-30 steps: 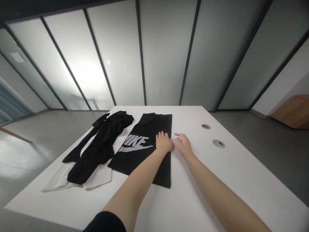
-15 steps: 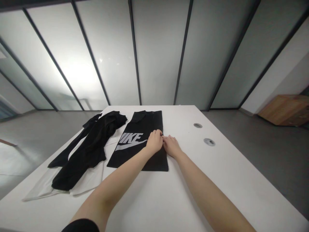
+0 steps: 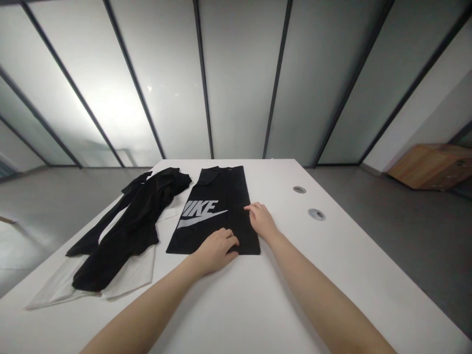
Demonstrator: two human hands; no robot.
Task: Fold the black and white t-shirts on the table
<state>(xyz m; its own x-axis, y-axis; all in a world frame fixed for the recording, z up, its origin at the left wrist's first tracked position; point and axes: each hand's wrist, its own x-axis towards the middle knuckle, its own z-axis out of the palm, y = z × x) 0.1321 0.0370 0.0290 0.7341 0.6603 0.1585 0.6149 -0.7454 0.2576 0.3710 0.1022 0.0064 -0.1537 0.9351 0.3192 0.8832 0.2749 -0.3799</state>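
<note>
A person stands at a long white table [image 3: 295, 295], and in front of them lies a black Nike shirt [image 3: 217, 187], folded into a narrow strip, with white lettering and a swoosh [image 3: 199, 214] on it. The left hand [image 3: 216, 250] rests on the near end of the shirt, at the lower fold. Its fingers [image 3: 230, 241] are a little curled, but from here I cannot tell if they really grip the cloth or only press on it. The right hand [image 3: 261, 221] lies at the right edge of the shirt, mostly on the table; the fingers [image 3: 250, 208] are loose and open, and only the tips touch the cloth. To the left, well apart from the hands, is a crumpled black garment [image 3: 125, 231], lying over a white cloth [image 3: 129, 278] — the two overlap. Two round metal grommets [image 3: 308, 201] are set in the table, to the right of the right hand.
</note>
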